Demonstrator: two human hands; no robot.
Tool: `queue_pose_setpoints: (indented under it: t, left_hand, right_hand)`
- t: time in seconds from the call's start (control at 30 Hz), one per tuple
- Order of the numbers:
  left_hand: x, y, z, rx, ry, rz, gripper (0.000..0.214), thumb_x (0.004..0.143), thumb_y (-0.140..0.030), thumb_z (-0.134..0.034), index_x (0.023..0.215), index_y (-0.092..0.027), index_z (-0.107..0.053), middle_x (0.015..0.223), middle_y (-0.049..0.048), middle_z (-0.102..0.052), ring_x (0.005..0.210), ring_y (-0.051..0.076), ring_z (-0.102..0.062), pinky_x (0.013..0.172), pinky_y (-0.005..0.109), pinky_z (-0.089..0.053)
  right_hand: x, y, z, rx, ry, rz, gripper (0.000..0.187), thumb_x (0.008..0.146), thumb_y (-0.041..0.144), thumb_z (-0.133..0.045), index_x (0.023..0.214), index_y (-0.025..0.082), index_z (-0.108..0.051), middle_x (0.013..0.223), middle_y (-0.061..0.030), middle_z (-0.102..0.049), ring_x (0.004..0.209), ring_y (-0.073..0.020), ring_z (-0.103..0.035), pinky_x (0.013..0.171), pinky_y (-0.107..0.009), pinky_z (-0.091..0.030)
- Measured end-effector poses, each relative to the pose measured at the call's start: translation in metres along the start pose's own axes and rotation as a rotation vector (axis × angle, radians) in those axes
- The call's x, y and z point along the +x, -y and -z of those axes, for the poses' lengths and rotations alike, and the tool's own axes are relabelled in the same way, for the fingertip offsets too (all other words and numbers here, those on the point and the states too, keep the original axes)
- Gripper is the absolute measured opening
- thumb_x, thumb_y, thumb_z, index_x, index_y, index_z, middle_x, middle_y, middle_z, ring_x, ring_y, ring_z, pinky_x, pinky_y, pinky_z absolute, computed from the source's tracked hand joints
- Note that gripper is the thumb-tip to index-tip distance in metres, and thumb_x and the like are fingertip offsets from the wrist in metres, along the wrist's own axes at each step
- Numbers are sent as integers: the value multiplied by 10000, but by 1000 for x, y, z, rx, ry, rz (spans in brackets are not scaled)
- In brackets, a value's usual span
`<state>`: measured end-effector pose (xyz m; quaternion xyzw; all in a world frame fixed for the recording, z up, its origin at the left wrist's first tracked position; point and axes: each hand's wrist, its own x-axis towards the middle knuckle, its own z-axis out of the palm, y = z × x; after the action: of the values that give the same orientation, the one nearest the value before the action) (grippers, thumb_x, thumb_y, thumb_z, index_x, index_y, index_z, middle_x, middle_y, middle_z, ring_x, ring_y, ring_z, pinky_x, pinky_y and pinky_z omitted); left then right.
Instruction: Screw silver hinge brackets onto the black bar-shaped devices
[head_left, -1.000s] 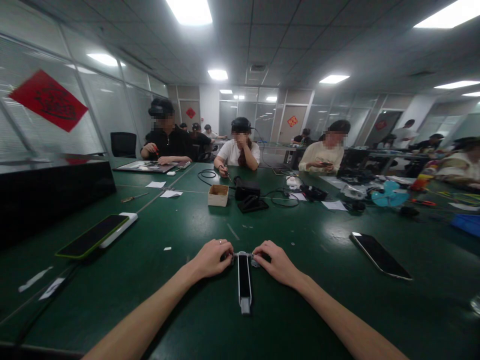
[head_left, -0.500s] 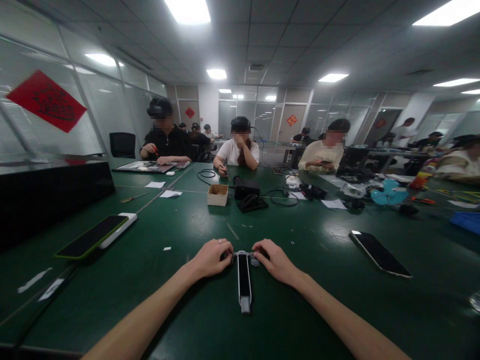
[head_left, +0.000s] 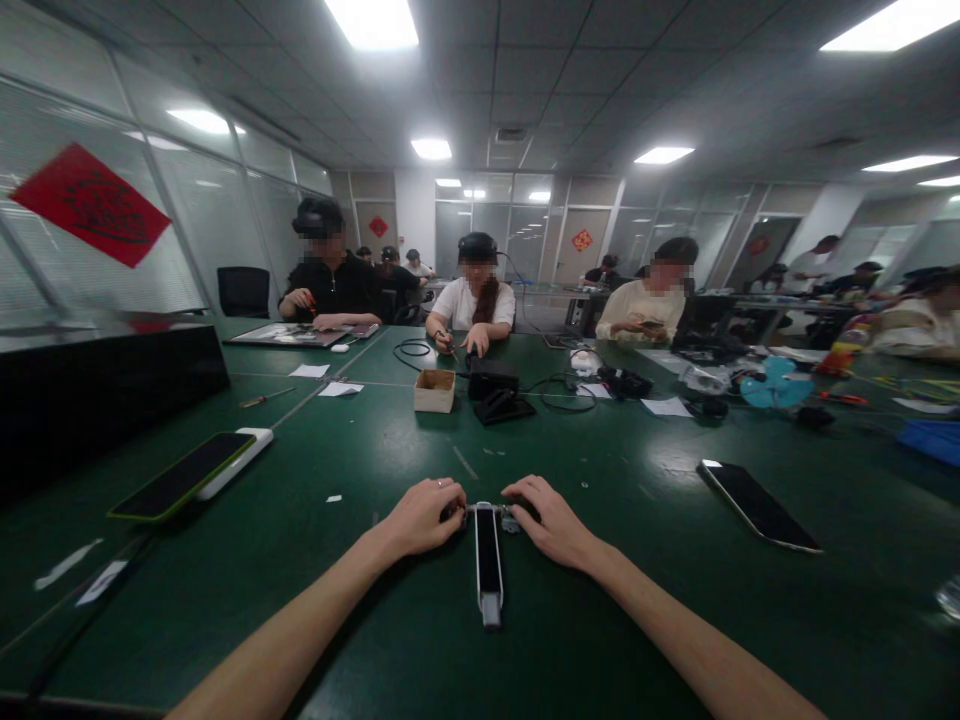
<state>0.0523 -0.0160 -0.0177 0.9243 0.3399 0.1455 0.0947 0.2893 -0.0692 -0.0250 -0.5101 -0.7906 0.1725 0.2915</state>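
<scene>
Your left hand [head_left: 429, 516] and right hand [head_left: 553, 522] flank the far end of the white-framed, black-centred device [head_left: 489, 560], which lies on the green bench [head_left: 420, 650]. Fingers curl near small fittings [head_left: 511, 522] there; whether either grip is closed, you cannot tell.

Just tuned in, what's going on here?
A person's left hand and right hand are at opposite sides of a slim black-and-white device lying on the green table. Each is at small parts by its far end; whether either grips them is unclear. A phone lies off to the right.
</scene>
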Motion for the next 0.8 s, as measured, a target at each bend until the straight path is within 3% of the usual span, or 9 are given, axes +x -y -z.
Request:
queue_pose_setpoints:
  t: [0.2,0.8]
  left_hand:
    - [0,-1,1,-9,-12,-12,106,845,-217,-494,898,-186,-581,871,18,-618,754,159,-559,697,268,-411]
    - [0,0,0,-5,-15,-15,90,838,-201,-508,885,-183,-582,863,13,-617,745,151,-559,692,262,-408]
  right_hand:
    - [0,-1,-1,3,-24,31,159,872,175,-468,915,198,-619,1032,-64,-554,991,-195,-516,888,-358,-438]
    - [1,-10,-8,-32,-93,82,185,837,106,-484,883,186,-644,1002,-67,-580,975,-194,-527,867,-355,-443]
